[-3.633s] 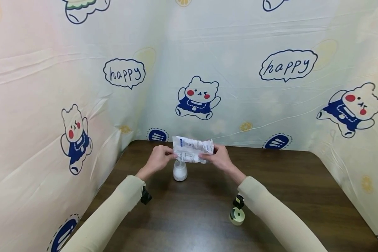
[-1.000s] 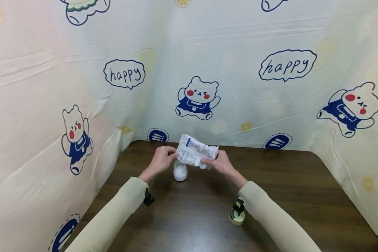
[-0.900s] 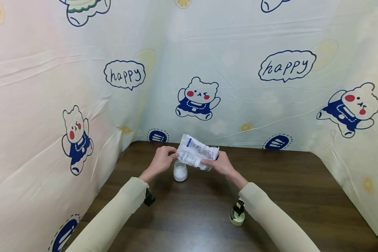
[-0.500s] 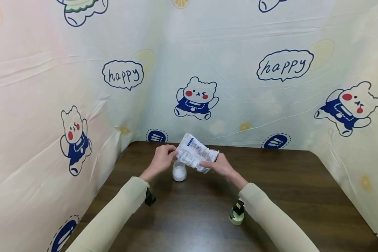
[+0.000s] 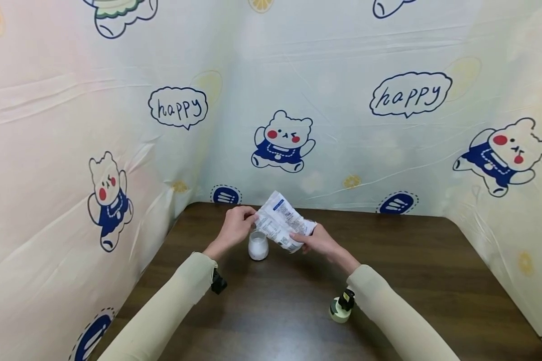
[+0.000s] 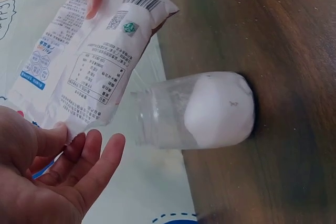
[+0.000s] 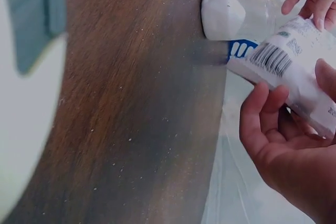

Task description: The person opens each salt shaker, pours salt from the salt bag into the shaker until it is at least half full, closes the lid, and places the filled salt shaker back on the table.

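A white printed packet [image 5: 283, 223] hangs tilted above the table, its right end lower than its left. At its left corner my left hand [image 5: 237, 226] pinches it between thumb and fingers. My right hand [image 5: 321, 241] grips the other end, thumb on the printed face, fingers behind and beneath. Just below the packet's left corner stands a clear glass jar [image 5: 258, 246] without a lid, partly filled with something white. In the left wrist view the white filling [image 6: 223, 109] takes up the jar's lower part. No stream from the packet shows. The packet's back is hidden.
A pale green round object [image 5: 340, 311] with a dark patch sits on the brown wooden table [image 5: 271, 311] below my right wrist. White specks [image 7: 130, 139] dot the tabletop. A printed curtain [image 5: 334, 90] encloses the table's back and sides.
The packet has tilted from nearly level, its right end sinking with my right hand and its left end rising. The jar and the green object have stayed put.
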A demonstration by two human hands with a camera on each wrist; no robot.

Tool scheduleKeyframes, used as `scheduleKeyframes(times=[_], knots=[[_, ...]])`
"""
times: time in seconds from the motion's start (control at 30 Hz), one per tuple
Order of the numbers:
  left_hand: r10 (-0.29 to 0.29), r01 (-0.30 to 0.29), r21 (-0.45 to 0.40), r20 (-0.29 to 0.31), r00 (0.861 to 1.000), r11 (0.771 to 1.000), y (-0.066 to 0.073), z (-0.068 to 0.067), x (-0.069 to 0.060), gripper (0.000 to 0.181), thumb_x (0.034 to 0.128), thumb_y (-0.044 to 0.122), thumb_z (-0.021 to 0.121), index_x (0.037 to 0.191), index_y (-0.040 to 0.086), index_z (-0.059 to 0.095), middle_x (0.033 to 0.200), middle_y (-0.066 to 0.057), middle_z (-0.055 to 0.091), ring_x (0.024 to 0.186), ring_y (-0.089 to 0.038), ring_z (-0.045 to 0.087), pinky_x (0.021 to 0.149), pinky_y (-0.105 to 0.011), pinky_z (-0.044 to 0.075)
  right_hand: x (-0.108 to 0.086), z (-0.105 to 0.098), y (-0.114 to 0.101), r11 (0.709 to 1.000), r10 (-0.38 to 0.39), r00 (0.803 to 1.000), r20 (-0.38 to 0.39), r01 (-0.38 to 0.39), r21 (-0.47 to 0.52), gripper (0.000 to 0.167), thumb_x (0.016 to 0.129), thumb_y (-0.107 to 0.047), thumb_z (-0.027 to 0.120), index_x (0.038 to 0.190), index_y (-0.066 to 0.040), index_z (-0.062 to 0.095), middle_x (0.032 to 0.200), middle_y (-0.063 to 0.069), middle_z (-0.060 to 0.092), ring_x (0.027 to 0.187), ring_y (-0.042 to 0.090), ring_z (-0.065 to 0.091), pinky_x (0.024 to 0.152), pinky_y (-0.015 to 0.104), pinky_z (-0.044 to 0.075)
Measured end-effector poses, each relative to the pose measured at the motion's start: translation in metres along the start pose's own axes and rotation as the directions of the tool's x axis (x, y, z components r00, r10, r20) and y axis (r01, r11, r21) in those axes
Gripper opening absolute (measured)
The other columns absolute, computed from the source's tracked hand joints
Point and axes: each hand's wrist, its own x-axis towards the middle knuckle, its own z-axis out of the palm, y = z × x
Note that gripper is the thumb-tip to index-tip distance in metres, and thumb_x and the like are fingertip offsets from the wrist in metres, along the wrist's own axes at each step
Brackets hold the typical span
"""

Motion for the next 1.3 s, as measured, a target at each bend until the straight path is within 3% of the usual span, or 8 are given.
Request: scheduleKeyframes(times=[0.27,0.4,0.67,0.83,1.03,1.3], knots=[[0.005,-0.006,-0.022,-0.026,1.000,1.000,0.006,0.001,-0.001,0.012,0.1037,0.005,0.067,0.098,0.003,0.077,0.087,-0.012,0.069,0.065,-0.020,0.061,0.060,-0.033,0.052,-0.002,-0.003,0.007,0.992,0.023,0.996,0.085,-0.033,0.121,0.041,0.100,-0.021,0.077,0.130,0.000,0.060,0.100,0.012,0.073,0.073,0.026,0.067,0.069,0.040,0.061],[0.020,-0.021,-0.028,-0.039,0.999,0.999,0.008,0.002,-0.001,0.012,0.1041,0.006,0.066,0.099,0.003,0.077,0.086,-0.010,0.069,0.065,-0.019,0.061,0.060,-0.033,0.051,-0.004,-0.004,0.007,0.986,0.035,0.994,0.106,-0.051,0.157,0.042,0.100,-0.018,0.076,0.133,0.001,0.059,0.101,0.014,0.072,0.075,0.027,0.068,0.071,0.042,0.062],[0.034,-0.036,-0.050,-0.048,0.998,0.998,0.013,0.001,-0.003,0.013,0.1043,0.008,0.067,0.098,0.005,0.078,0.090,-0.007,0.071,0.072,-0.021,0.063,0.064,-0.035,0.054,-0.007,-0.005,0.008,0.977,0.024,0.986,0.163,-0.057,0.203,0.047,0.100,-0.013,0.075,0.139,0.005,0.055,0.110,0.020,0.072,0.092,0.043,0.073,0.078,0.048,0.062],[0.030,-0.033,-0.048,-0.048,0.998,0.998,0.013,0.001,-0.002,0.013,0.1047,0.008,0.067,0.099,0.005,0.078,0.093,-0.008,0.071,0.074,-0.021,0.063,0.065,-0.034,0.055,-0.008,-0.004,0.008,0.975,0.028,0.985,0.173,-0.065,0.213,0.045,0.100,-0.011,0.074,0.138,0.006,0.055,0.111,0.022,0.071,0.091,0.040,0.073,0.079,0.049,0.062],[0.055,-0.057,-0.036,-0.054,0.997,0.998,0.016,0.002,-0.002,0.012,0.1039,0.007,0.067,0.098,0.004,0.078,0.092,-0.008,0.072,0.074,-0.020,0.062,0.065,-0.034,0.053,-0.009,-0.006,0.011,0.992,0.023,0.987,0.158,-0.042,0.117,0.044,0.098,-0.014,0.077,0.135,0.004,0.059,0.109,0.017,0.072,0.090,0.037,0.073,0.076,0.049,0.062],[0.145,-0.144,0.006,-0.060,0.988,0.989,0.027,0.009,-0.005,0.010,0.1013,0.005,0.071,0.099,0.005,0.080,0.094,-0.006,0.074,0.080,-0.020,0.062,0.073,-0.036,0.052,-0.018,-0.016,0.019,0.999,-0.002,0.990,0.138,0.007,-0.034,0.050,0.094,-0.018,0.082,0.135,0.001,0.062,0.107,0.012,0.072,0.087,0.033,0.070,0.077,0.053,0.060]])
